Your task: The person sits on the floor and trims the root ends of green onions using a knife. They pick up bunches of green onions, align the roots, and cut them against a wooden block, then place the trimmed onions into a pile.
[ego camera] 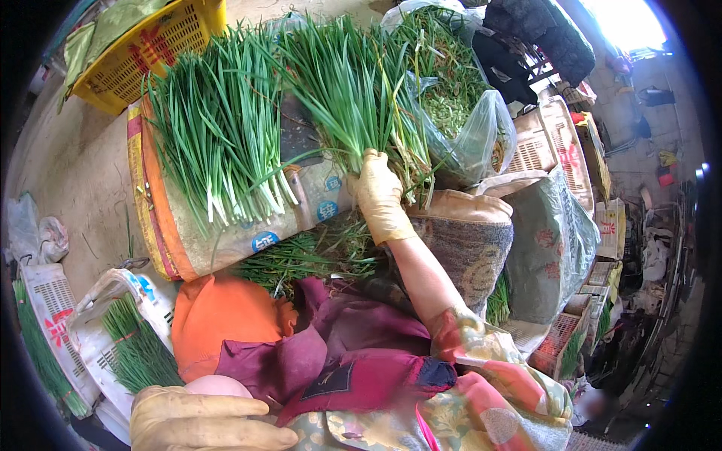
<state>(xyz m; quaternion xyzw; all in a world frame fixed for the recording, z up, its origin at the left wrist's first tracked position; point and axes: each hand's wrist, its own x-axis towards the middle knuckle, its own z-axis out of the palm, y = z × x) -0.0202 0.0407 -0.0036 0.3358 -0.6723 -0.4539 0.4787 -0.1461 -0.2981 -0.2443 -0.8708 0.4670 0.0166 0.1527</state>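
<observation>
My right hand (381, 194), in a cream rubber glove, grips a bunch of garlic chives (347, 96) by the white lower ends. The green leaves fan out away from me over a padded sack-covered work surface (225, 248). To the left on that surface lies a broad layer of garlic chives (225, 141), with its pale stem ends towards me. Low at the left of the picture is my gloved left hand (208, 420), partly cut off by the edge. Its visible fingers are extended and somewhat apart, with nothing seen in them.
Loose chives and trimmings (304, 256) lie below the work surface. A clear plastic bag (479, 135) of trimmings stands at the right, beside a grey sack (555, 242). A yellow crate (152, 56) is at upper left. Tied chives (138, 344) fill a white basket (104, 296).
</observation>
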